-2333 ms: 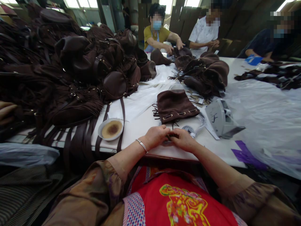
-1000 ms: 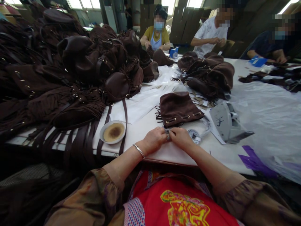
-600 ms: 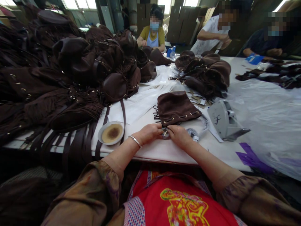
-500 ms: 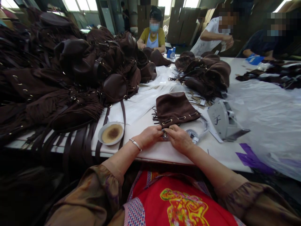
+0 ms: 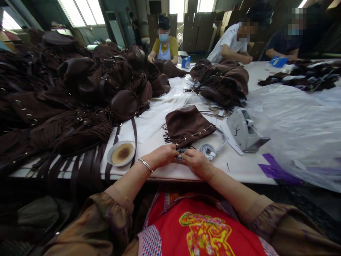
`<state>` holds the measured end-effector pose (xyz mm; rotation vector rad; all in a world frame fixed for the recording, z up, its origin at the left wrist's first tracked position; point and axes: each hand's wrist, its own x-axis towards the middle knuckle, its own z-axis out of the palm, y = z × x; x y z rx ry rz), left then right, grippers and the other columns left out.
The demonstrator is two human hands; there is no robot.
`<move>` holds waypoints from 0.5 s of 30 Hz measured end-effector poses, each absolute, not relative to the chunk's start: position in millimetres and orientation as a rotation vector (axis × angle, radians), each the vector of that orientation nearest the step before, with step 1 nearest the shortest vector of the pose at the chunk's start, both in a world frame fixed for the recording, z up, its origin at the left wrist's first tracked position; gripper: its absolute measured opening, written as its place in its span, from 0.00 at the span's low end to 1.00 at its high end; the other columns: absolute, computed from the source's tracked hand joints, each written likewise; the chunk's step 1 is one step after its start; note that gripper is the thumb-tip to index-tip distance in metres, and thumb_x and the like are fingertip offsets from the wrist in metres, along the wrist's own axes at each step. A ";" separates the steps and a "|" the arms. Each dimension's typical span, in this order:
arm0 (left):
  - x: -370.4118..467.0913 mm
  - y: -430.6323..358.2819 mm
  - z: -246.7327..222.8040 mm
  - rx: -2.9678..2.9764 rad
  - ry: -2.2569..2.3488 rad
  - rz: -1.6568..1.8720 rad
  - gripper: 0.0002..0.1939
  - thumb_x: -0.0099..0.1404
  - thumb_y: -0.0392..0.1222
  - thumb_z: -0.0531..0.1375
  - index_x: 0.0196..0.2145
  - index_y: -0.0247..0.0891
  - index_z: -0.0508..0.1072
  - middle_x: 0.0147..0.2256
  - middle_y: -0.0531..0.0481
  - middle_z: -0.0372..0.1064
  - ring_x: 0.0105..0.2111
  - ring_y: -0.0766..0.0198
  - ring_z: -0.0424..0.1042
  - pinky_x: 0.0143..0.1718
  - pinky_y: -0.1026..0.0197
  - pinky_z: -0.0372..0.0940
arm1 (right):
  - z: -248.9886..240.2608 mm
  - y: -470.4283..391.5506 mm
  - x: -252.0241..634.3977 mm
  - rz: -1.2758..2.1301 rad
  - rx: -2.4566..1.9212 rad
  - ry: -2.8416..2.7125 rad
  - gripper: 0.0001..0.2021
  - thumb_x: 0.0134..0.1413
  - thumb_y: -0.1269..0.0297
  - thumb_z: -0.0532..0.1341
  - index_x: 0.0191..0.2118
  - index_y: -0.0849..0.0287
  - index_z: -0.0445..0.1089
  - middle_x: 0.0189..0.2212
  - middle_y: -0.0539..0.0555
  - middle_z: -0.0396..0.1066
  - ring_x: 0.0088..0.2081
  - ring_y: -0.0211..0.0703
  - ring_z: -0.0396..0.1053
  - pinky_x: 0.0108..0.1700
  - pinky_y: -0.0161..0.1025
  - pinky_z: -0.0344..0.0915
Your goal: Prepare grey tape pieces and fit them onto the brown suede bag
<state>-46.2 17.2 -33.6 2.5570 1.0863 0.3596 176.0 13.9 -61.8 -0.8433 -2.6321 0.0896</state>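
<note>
My left hand (image 5: pixel 165 156) and my right hand (image 5: pixel 196 163) meet at the table's near edge, fingers closed. Between their fingertips is a small dark, shiny piece (image 5: pixel 180 152), mostly covered, too small to name. Both hands seem to grip it. Just beyond them lies a brown suede-like bag (image 5: pixel 188 125) with eyelets, a lace along its near edge and fringe at its left. A coil of clear, greyish strip (image 5: pixel 207 150) lies right of my right hand. Left of my left wrist stands a white bowl (image 5: pixel 109 156) holding tan paste with a darker centre.
A large heap of brown fringed bags (image 5: pixel 80 81) covers the left side, straps hanging over the edge. More bags (image 5: pixel 226 83) lie beyond. A grey wedge-shaped device (image 5: pixel 239 131), clear plastic sheeting (image 5: pixel 298 124) and purple tape (image 5: pixel 277 170) are at right. Co-workers (image 5: pixel 165 49) sit across the table.
The view has shifted, so most things sit farther left. My fingers still meet at the small piece, my right fingers lying flatter over it. A co-worker in white has lowered their hands towards the table.
</note>
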 end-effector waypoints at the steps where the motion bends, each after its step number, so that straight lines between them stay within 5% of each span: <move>1: -45.3 16.5 -33.6 2.566 1.091 0.345 0.07 0.66 0.41 0.62 0.32 0.36 0.77 0.34 0.49 0.69 0.31 0.67 0.68 0.34 0.67 0.64 | -62.0 14.2 175.4 0.091 -0.849 -2.629 0.13 0.69 0.61 0.54 0.40 0.62 0.73 0.32 0.56 0.68 0.36 0.43 0.64 0.42 0.39 0.61; 10: -22.3 -28.9 -55.4 2.562 1.633 0.458 0.11 0.72 0.43 0.54 0.37 0.38 0.74 0.35 0.47 0.68 0.33 0.63 0.70 0.34 0.63 0.65 | -44.3 -0.8 211.3 0.135 -0.888 -2.418 0.13 0.67 0.70 0.50 0.45 0.60 0.72 0.41 0.59 0.72 0.43 0.44 0.68 0.49 0.40 0.66; 15: -5.4 -32.9 -62.6 2.418 2.014 0.522 0.10 0.70 0.38 0.53 0.34 0.36 0.72 0.36 0.45 0.67 0.32 0.60 0.70 0.35 0.60 0.66 | -27.0 38.1 294.1 0.021 -1.670 -2.131 0.16 0.67 0.65 0.50 0.45 0.63 0.74 0.42 0.62 0.72 0.45 0.46 0.70 0.51 0.40 0.64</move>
